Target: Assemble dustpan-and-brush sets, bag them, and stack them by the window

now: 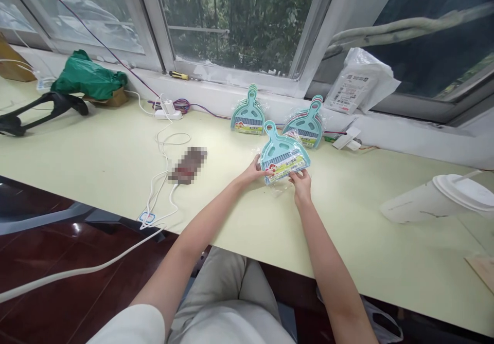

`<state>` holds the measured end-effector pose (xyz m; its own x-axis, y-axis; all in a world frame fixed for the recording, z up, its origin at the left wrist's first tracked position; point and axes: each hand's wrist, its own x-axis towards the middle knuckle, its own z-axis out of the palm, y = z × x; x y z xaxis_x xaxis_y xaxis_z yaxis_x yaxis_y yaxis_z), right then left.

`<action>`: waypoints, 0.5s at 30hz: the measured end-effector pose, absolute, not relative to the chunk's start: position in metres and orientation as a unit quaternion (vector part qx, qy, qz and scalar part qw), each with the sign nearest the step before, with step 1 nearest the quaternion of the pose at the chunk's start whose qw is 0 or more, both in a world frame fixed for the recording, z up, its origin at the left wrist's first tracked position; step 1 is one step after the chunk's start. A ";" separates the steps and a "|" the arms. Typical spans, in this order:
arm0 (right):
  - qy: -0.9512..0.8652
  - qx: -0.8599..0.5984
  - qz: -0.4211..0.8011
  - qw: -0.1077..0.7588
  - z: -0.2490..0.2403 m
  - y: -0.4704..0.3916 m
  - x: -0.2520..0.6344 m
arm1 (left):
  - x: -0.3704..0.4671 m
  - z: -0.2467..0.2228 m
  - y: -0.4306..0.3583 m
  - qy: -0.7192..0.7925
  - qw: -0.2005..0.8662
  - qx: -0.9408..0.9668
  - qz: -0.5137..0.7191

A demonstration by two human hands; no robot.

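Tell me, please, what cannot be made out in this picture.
In the head view:
Left hand: some fingers hidden behind the held dustpan and brush set.
Right hand: fingers partly hidden behind the same set.
Wrapper label: fine print too small to read.
Green plastic bag: opaque plastic hides any contents.
Pixelated object: blurred by a mosaic.
Tan board: cut off by the right edge.

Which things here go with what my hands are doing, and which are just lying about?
Likely part of the job:
held dustpan
left rear dustpans
right rear dustpans

Apparently just lying about:
cup
screwdriver
green bag
power strip
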<state>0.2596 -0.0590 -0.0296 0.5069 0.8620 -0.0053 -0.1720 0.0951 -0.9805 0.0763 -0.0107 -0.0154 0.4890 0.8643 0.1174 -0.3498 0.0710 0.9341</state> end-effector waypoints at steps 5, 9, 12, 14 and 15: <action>-0.292 -0.485 0.442 0.696 -0.027 -0.060 0.259 | 0.067 -0.015 0.004 0.298 0.640 0.532 0.468; -0.316 -0.450 0.475 0.687 -0.025 -0.061 0.252 | 0.059 -0.021 0.012 0.361 0.615 0.510 0.480; -0.321 -0.454 0.478 0.680 -0.024 -0.062 0.248 | 0.059 -0.025 0.016 0.411 0.614 0.440 0.510; -0.322 -0.458 0.491 0.667 -0.024 -0.064 0.245 | 0.059 -0.027 0.019 0.434 0.611 0.388 0.537; -0.323 -0.457 0.502 0.660 -0.024 -0.064 0.243 | 0.059 -0.027 0.021 0.437 0.611 0.367 0.550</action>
<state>0.2431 -0.0642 -0.0240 0.2875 0.9573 -0.0316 -0.3664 0.0794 -0.9270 0.0586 0.0212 -0.0273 0.0148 0.9914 -0.1302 -0.3512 0.1271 0.9276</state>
